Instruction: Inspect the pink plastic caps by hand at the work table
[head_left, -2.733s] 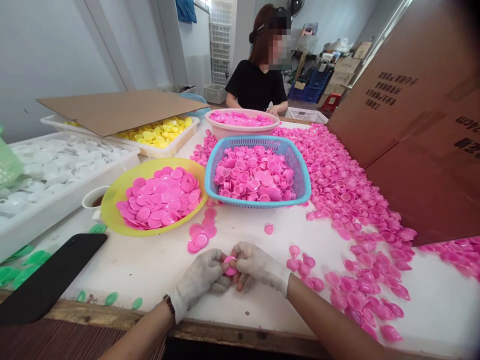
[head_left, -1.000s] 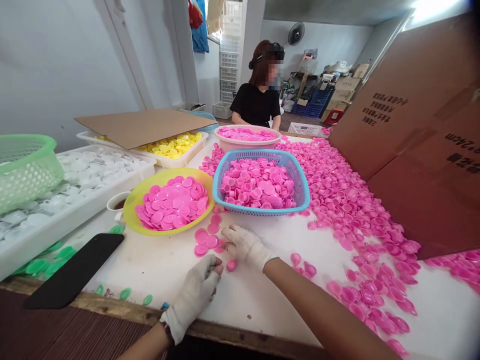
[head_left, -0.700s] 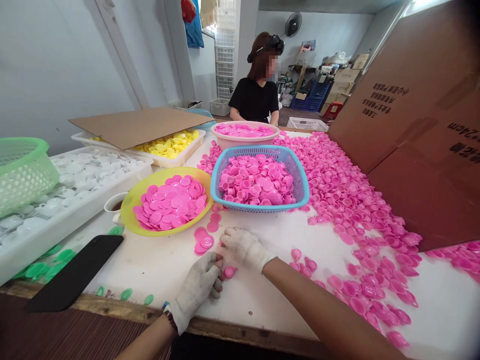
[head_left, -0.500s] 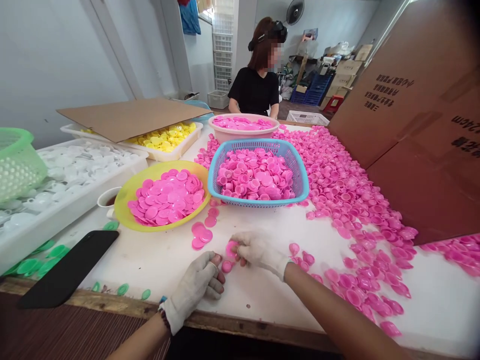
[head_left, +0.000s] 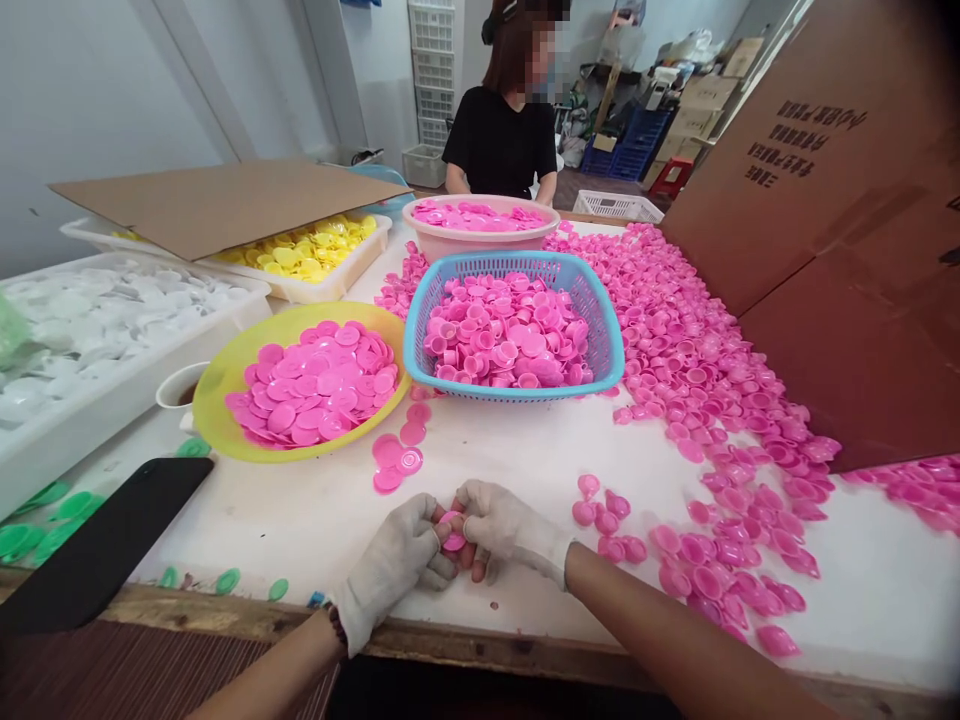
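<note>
Near the table's front edge, my left hand (head_left: 397, 560) and my right hand (head_left: 506, 525) meet, both in pale gloves with bare fingertips. Between them they pinch a round pink plastic disc (head_left: 453, 532); fingers cover part of it, and whether a second piece is behind it I cannot tell. Just beyond lie a few loose pink discs (head_left: 388, 465). Past those stand a yellow bowl (head_left: 214, 425) heaped with flat pink discs and a blue basket (head_left: 517, 390) full of small pink cups.
Loose pink cups (head_left: 697, 375) spread along the right beside a large carton (head_left: 840, 280). At left are a black phone (head_left: 112, 530), a mug (head_left: 176, 385), and a white tray (head_left: 142, 410) of white pieces. Opposite, a person (head_left: 502, 140) sits behind a pink basin (head_left: 480, 240).
My left hand has come in to the disc that my right hand held alone. The small pink cup beside them on the table no longer shows. The view has dipped.
</note>
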